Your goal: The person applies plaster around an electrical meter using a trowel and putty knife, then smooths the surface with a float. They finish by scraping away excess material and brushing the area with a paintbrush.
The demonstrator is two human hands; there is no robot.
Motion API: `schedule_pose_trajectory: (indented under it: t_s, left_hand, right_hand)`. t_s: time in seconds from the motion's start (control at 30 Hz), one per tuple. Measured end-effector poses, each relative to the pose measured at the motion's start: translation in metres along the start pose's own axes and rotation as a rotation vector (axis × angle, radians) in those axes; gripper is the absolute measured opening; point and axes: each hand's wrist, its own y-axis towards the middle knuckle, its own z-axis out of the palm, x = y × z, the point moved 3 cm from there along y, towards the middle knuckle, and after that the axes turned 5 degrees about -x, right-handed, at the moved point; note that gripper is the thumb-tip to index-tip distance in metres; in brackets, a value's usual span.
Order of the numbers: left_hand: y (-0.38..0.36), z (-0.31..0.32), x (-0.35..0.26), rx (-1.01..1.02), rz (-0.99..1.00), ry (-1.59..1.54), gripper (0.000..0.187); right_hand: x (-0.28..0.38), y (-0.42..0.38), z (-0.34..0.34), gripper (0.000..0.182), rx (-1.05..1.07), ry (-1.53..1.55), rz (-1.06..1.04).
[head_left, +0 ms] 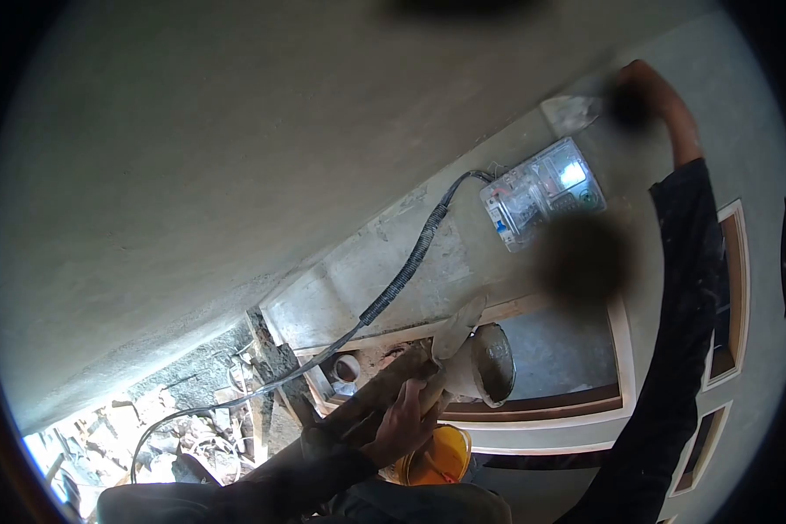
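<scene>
1. Head view shows two hands at work on a grey plastered wall [236,157]
2. Right hand [635,94] is raised high, with the fingers closed around the handle of a trowel [572,112]; the flat blade lies against the wall, to the left of this hand
3. Left hand [403,424] is low, wrapped around the handle of a second trowel [458,330], which points up from the hand
4. Just to the right of the left hand is a grey bucket [489,362] with mortar inside; I cannot tell if the hand also supports it
5. Below the right hand an electric meter box [541,192] sits on the wall, and a black cable [402,275] runs from it down toward the left hand
6. Under the left hand is a yellow helmet [441,454]
</scene>
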Motion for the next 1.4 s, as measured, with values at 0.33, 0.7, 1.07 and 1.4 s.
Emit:
schedule_pose_trajectory:
  t_s: [0.33,0.7,1.07,1.4]
  left_hand:
    - [-0.004,0.002,0.006,0.019,0.005,0.020,0.043]
    - [-0.005,0.001,0.004,0.052,-0.017,-0.022,0.047]
    - [-0.005,0.002,0.007,0.031,-0.022,-0.021,0.046]
    - [-0.003,0.000,0.009,0.031,-0.003,-0.008,0.045]
  right_hand:
    - [0.109,-0.024,0.085,0.046,0.209,0.148,-0.076]
    - [0.147,-0.034,0.107,0.049,0.287,0.249,-0.027]
    - [0.179,-0.036,0.129,0.057,0.399,0.149,-0.003]
    - [0.121,-0.022,0.046,0.076,0.227,-0.113,0.133]
